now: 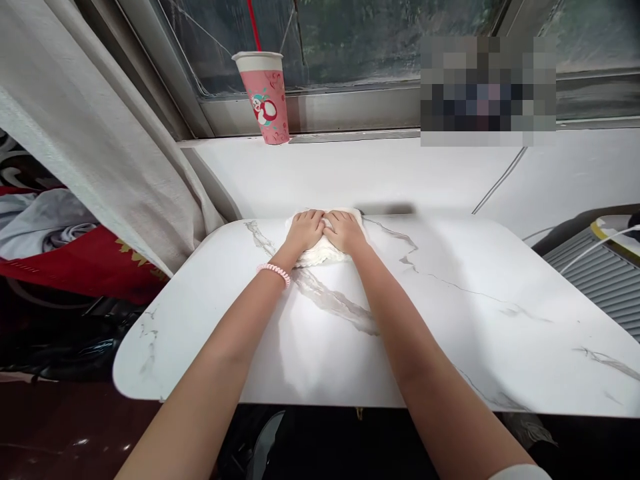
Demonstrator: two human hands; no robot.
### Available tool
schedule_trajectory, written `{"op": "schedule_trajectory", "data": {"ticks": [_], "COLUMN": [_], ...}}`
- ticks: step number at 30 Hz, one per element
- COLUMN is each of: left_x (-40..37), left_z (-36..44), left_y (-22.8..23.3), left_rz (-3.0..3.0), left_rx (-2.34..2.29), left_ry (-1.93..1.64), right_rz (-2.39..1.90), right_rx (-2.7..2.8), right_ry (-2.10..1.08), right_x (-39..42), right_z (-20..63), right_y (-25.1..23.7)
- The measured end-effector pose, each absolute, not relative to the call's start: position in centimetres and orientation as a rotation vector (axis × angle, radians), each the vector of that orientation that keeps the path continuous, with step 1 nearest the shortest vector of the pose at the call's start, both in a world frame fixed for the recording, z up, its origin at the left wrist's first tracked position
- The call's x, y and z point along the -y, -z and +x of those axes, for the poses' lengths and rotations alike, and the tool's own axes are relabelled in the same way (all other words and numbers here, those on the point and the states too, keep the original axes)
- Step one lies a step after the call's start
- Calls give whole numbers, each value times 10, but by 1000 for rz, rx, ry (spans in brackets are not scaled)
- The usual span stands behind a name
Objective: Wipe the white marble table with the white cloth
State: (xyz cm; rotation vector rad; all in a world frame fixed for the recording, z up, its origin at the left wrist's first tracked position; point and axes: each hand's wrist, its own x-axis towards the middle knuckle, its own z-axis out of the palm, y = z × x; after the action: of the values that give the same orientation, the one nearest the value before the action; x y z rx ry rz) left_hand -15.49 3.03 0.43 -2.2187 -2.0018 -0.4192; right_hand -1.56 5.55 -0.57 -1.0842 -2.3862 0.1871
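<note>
Currently both hands, left hand [305,230] & right hand [344,231], press flat, fingers spread, on a white cloth [323,250] at the far edge of the marble bench [450,320]. Risk: cloth could slide off toward the wall if pushed further. Pink cup [263,97] on windowsill, curtain [90,133] at left.

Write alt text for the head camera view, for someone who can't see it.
Two bare hands, left hand and right hand, press side by side on a white cloth at the far edge of a white marble table. A pink cup stands on the windowsill behind, with a grey curtain at left.
</note>
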Motion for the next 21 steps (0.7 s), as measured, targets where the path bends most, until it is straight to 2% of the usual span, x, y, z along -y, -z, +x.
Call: {"op": "schedule_trajectory", "data": {"ticks": [10, 21], "left_x": [18, 165], "left_z": [-117, -67], "left_y": [-3, 5], "left_rz": [-2285, -2423], "left_rx": [1937, 1691], "left_ry": [481, 413], "right_rz": [-1121, -1011], "right_rx": [2456, 2578], "right_ry": [13, 156], "right_x": [-3, 146], "right_z": [24, 95], "right_y": [8, 10]}}
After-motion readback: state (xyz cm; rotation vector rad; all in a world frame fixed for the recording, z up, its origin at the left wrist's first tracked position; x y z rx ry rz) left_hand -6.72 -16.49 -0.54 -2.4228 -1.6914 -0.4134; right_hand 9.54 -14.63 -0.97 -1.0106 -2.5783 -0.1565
